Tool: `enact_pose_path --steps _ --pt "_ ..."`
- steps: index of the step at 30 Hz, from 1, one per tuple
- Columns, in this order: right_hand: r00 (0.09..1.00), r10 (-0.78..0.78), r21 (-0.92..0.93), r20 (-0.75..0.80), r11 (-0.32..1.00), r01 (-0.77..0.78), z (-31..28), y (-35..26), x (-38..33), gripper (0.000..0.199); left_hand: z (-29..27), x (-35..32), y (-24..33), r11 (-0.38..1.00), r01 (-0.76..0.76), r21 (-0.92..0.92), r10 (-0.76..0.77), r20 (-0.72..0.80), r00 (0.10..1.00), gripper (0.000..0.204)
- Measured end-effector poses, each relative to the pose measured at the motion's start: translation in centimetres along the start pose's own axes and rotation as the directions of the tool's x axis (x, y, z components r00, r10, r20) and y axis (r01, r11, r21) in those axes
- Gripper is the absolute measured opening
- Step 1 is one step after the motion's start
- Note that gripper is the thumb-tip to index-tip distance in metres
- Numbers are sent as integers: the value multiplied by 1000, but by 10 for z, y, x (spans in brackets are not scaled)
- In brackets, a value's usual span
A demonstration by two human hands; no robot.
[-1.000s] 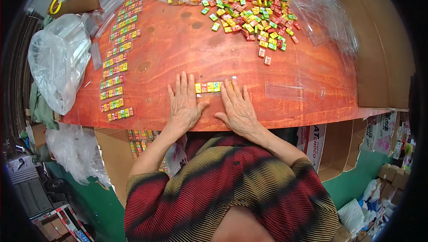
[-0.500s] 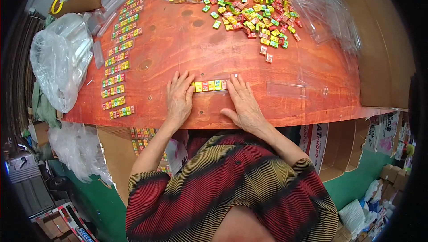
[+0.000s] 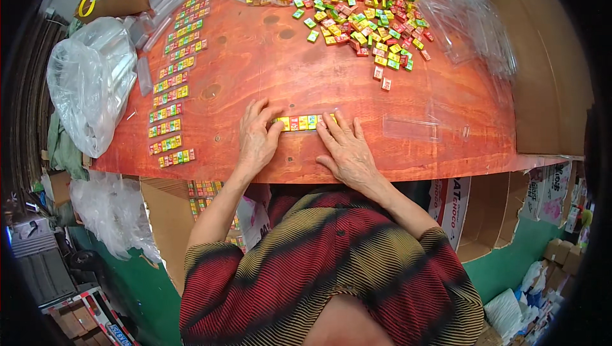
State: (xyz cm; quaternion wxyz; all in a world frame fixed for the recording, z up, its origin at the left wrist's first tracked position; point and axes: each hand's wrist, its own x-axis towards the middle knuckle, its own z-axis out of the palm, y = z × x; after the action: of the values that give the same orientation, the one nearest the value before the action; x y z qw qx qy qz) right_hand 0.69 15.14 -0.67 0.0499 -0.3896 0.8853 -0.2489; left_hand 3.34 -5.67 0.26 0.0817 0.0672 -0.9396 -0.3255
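A clear plastic tray point(image 3: 299, 130) lies near the front of the table, with a row of small coloured boxes point(image 3: 303, 122) in it. My left hand point(image 3: 258, 139) has its thumb and bent fingers around the tray's left end. Over the right end rest the fingers of my right hand point(image 3: 347, 151), stretched out, with the thumb apart on the tabletop. They partly hide the last boxes there. To the right lies another clear tray point(image 3: 410, 129) with a small clear piece beside it.
Several filled trays point(image 3: 167, 112) form a column on the left of the red wooden table point(image 3: 248, 59). A heap of loose small boxes point(image 3: 376, 21) covers the back. Clear bags point(image 3: 89, 85) bulge at the left edge; clear plastic point(image 3: 468, 21) and cardboard point(image 3: 545, 59) stand right.
My left fingers have bent more, and the thumb has closed on the tray's end. My right fingers have slid slightly left over the boxes. The view has shifted a little.
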Motion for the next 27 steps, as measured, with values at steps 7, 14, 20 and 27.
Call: enact_pose_path --steps 7,14,20,27 --pt "1000 -13 -19 0 1000 13 1 -2 -1 67 -5 5 3 1000 22 -1 -22 17 1000 27" --pt "995 11 200 -94 980 8 -6 3 -2 58 -7 3 -6 1000 -20 -11 19 -14 1000 31" --pt "942 208 624 -262 782 1 -9 9 -4 39 -13 6 1 994 -15 104 8 71 997 33" --pt "920 -75 244 -385 953 179 -11 -12 45 25 -5 -10 -15 995 -98 26 98 12 995 39"
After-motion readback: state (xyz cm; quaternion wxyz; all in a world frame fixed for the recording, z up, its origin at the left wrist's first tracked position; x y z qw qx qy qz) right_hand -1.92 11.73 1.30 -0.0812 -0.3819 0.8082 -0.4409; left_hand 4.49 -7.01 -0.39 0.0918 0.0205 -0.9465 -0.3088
